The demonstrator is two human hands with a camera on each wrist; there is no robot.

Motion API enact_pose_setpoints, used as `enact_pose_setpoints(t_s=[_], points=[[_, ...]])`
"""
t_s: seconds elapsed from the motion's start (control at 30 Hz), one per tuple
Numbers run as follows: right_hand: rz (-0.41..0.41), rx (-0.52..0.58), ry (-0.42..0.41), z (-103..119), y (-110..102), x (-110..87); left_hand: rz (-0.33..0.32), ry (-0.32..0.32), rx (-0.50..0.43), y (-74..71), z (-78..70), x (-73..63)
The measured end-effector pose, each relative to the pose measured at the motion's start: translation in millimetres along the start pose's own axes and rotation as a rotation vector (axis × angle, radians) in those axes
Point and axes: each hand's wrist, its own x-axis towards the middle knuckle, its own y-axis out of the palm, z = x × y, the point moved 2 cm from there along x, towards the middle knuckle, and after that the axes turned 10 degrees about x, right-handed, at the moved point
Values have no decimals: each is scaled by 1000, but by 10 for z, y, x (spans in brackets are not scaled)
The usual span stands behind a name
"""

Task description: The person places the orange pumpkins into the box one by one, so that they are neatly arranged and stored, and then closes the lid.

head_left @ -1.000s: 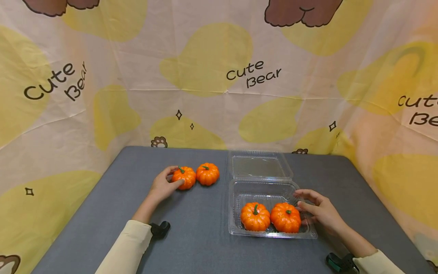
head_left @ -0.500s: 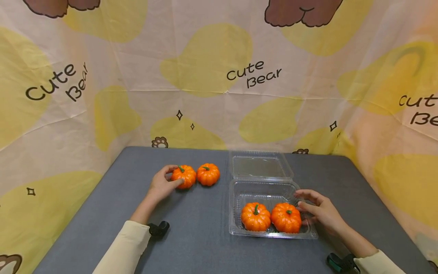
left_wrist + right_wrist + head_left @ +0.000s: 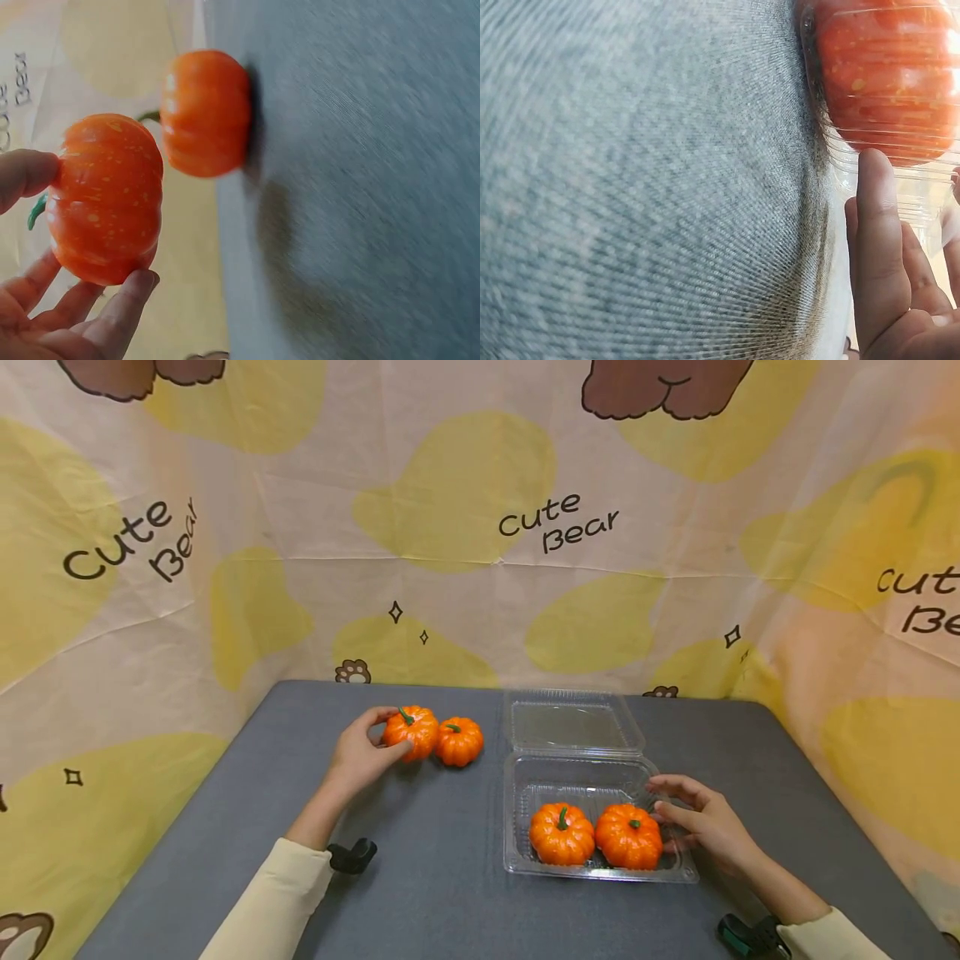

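Note:
In the head view my left hand (image 3: pixel 362 752) holds a small orange pumpkin (image 3: pixel 412 733) with a green stem. Thumb and fingers grip its sides, and the left wrist view shows this pumpkin (image 3: pixel 109 199) raised off the table. Just right of it, a second pumpkin (image 3: pixel 460 742) sits on the cloth. A clear plastic clamshell box (image 3: pixel 517 793) stands open at right, with two pumpkins, a left one (image 3: pixel 562 835) and a right one (image 3: pixel 628 837), along its front. My right hand (image 3: pixel 705 822) rests against the box's right side; in the right wrist view a fairly straight finger (image 3: pixel 881 225) touches the ribbed wall.
A grey cloth (image 3: pixel 435 877) covers the table. The box's lid (image 3: pixel 573 722) lies folded back behind its base. Behind the table hangs a patterned curtain (image 3: pixel 450 527). Each wrist wears a dark strap device, such as the left wrist device (image 3: pixel 352 857).
My left hand has raised its pumpkin off the table, with a slight shift to the right. The right hand, the box and the other pumpkins stay where they were.

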Motion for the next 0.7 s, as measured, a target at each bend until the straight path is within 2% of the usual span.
enact_pose_setpoints(t_s=[0.37,0.7], points=[[6,6,-5,9,2,-1,13,71,-2,46,-461,2],[0,21,4,7,4,-13,88,169,-44,230,-863,49]])
